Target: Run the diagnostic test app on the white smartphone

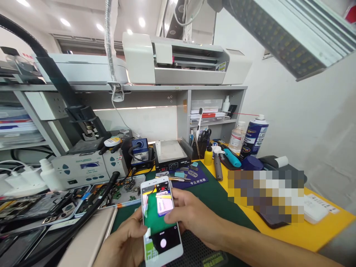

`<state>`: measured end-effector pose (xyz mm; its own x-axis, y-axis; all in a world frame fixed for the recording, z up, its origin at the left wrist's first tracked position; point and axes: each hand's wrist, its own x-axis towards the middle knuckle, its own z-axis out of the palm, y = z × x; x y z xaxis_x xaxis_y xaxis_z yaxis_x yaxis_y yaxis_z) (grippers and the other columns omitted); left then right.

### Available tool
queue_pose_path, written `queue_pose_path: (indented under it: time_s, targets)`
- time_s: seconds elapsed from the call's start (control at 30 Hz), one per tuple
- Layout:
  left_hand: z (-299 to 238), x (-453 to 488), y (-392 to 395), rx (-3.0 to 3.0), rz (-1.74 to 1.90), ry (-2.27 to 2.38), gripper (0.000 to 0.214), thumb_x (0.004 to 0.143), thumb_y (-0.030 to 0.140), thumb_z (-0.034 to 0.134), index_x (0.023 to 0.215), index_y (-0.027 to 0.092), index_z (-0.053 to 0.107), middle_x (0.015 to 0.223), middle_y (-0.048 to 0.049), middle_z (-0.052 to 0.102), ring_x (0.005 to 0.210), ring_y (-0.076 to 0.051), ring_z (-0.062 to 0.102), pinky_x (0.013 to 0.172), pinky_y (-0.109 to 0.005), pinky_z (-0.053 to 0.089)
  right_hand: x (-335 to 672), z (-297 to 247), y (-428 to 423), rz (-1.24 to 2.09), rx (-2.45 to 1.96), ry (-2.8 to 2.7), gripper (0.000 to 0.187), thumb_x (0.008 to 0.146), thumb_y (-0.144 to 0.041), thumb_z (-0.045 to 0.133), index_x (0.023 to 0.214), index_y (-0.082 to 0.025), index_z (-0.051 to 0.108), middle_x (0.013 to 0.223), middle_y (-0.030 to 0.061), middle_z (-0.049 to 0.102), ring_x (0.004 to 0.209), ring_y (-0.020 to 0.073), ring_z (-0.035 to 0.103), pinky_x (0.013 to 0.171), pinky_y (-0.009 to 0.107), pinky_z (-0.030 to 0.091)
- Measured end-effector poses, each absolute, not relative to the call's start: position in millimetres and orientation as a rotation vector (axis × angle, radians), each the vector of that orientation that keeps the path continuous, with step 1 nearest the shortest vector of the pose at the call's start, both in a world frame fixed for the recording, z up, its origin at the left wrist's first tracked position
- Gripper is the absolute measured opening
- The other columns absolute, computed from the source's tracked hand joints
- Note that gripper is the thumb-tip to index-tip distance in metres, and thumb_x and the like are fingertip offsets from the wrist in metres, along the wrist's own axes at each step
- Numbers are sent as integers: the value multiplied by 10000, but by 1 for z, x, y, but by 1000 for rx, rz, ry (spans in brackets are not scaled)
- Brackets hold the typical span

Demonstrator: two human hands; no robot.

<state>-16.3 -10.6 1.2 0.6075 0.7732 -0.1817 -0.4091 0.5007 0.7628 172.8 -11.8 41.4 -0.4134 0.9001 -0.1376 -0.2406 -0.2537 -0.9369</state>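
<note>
A white smartphone (pixel 157 222) is held upright and slightly tilted above the green mat (pixel 214 196). Its screen shows a camera view with a round shutter button near the bottom. My left hand (pixel 126 235) grips the phone's lower left edge, thumb at the front and the other fingers mostly hidden behind. From the right, my right hand (pixel 191 213) closes around the other edge, its thumb over the screen and some fingers behind the phone. Past the phone's top lie a purple card (pixel 200 177), a gold pen-like tool (pixel 178 179) and small blades.
Trays of circuit boards (pixel 125 191) and a grey control station (pixel 86 167) stand left. A black hose (pixel 94 211) crosses the left side. At right are a spray can (pixel 254 137), a teal-handled tool (pixel 232 157) and a pixelated patch. A lamp (pixel 283 33) hangs overhead.
</note>
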Motion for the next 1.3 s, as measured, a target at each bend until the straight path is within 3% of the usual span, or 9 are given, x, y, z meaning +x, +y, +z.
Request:
queue_pose_path:
  time_s: [0.2, 0.67, 0.93, 1.17, 1.3]
  targets:
    - [2, -17, -13, 721, 763, 556, 499, 886, 171, 460, 1358, 267, 591, 962, -105, 741, 808, -308, 685, 661, -479, 568, 173, 39, -12, 1774, -897, -1169, 446, 620, -137, 653, 1065, -153, 670, 909, 48, 712, 754, 186, 647, 624, 255, 472]
    - [9, -15, -16, 688, 756, 494, 541, 864, 179, 480, 1395, 252, 555, 977, -110, 756, 819, -303, 701, 661, -430, 563, 174, 38, -14, 1747, -840, -1189, 401, 639, -135, 650, 1038, -143, 688, 853, 33, 702, 675, 130, 591, 558, 200, 420]
    - [20, -10, -8, 669, 775, 407, 661, 715, 94, 539, 1362, 211, 606, 1019, -80, 791, 1001, -339, 707, 867, -494, 554, 172, 39, -13, 1714, -863, -1204, 358, 716, -161, 683, 1073, -129, 682, 867, 40, 707, 640, 101, 550, 541, 184, 385]
    - [13, -16, -10, 665, 746, 385, 692, 773, 102, 502, 1449, 247, 526, 1154, -95, 759, 972, -343, 723, 872, -526, 554, 172, 38, -14, 1731, -849, -1181, 354, 749, -191, 702, 1097, -127, 682, 895, 51, 717, 726, 136, 618, 587, 206, 455]
    - [9, -19, -10, 679, 723, 400, 648, 810, 107, 476, 1438, 257, 537, 1097, -106, 765, 949, -339, 719, 800, -499, 572, 173, 38, -13, 1754, -844, -1169, 401, 718, -173, 688, 1117, -135, 681, 904, 51, 718, 744, 149, 635, 579, 210, 480]
